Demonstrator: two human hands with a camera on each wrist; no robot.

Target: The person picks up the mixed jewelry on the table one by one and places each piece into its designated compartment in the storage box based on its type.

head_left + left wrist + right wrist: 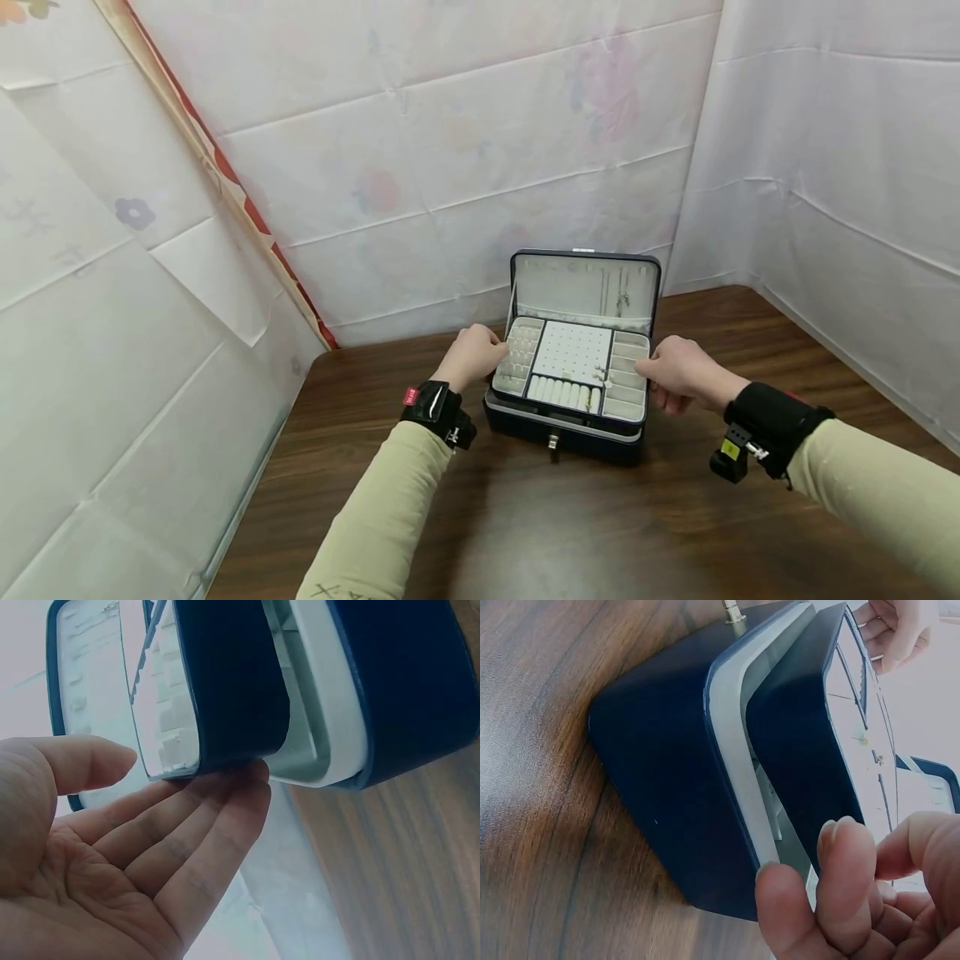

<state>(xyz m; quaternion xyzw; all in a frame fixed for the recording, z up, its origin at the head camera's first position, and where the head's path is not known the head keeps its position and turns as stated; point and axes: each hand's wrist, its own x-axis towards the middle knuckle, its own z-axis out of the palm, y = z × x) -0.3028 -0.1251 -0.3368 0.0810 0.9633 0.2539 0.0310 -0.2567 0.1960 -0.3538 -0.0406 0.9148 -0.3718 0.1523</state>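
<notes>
A dark blue jewelry box [525, 423] stands on the table with its lid [558, 283] raised. Its light-lined jewelry tray [236, 682] is lifted at an angle, leaving a gap above the lower part. My left hand [472, 354] holds the tray's left side, fingers against the outer wall and thumb over the rim. At the right side, my right hand [682, 367] grips the tray between thumb and curled fingers. Small earrings [601, 373] sit on the perforated board, and a ring [589, 402] is in the ring rolls. Necklaces [621, 296] hang inside the lid.
Beneath the box lies a dark wooden tabletop [360, 425]. Pale patterned sheets [420, 167] hang behind and along both sides. A metal clasp [553, 442] projects from the box front. Camera bands [435, 408] are worn on both wrists.
</notes>
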